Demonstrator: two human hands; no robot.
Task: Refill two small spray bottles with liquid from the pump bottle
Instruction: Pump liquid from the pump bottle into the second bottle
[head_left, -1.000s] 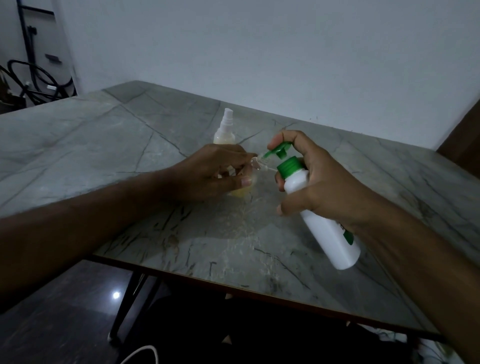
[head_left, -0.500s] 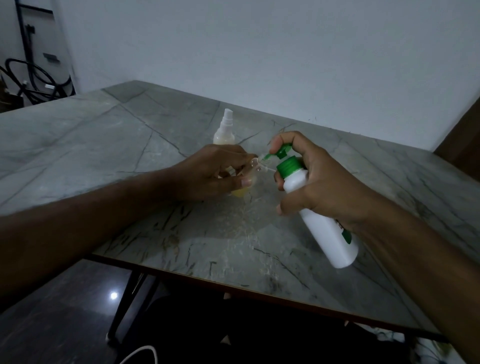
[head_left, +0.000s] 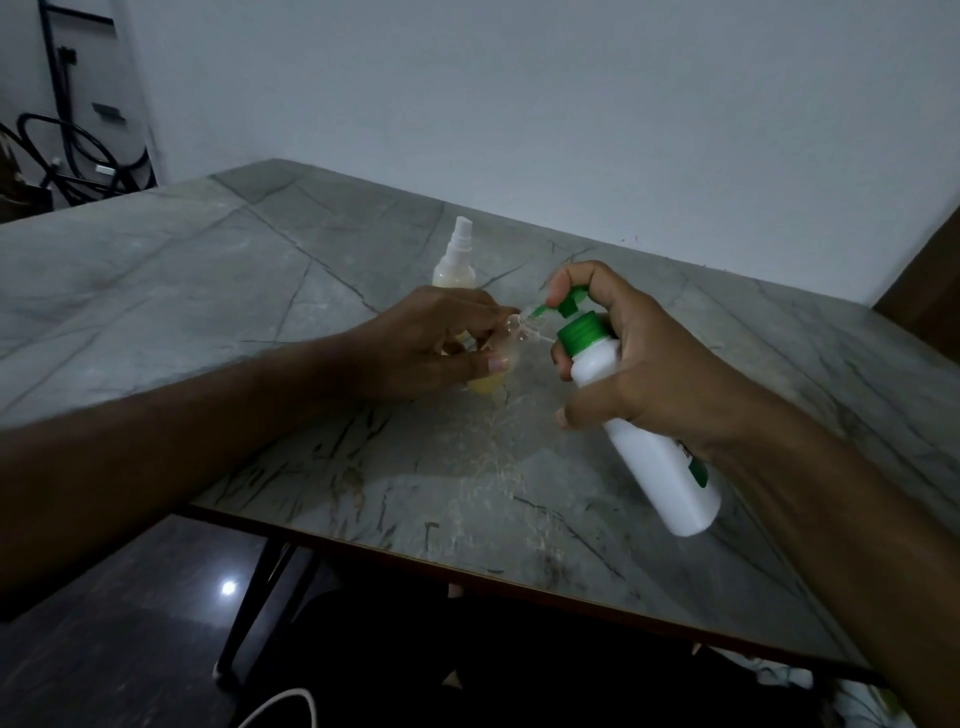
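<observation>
My right hand (head_left: 639, 358) grips a white pump bottle (head_left: 644, 431) with a green pump head, tilted so the nozzle points left. My index finger rests on top of the pump. My left hand (head_left: 431, 348) is wrapped around a small open spray bottle (head_left: 488, 384) holding yellowish liquid, standing on the grey marble table (head_left: 260, 291). The green nozzle tip sits right at that bottle's clear neck. A second small spray bottle (head_left: 457, 260) with its white sprayer on stands just behind my left hand, also with yellowish liquid.
The table's front edge runs diagonally below my arms, with black legs and dark floor beneath. A white cable lies on the floor at the bottom. Black hoses hang at the far left wall. A brown panel stands at the right edge.
Both hands and the bottles hold nearly the same pose. The pump bottle has shifted very slightly.
</observation>
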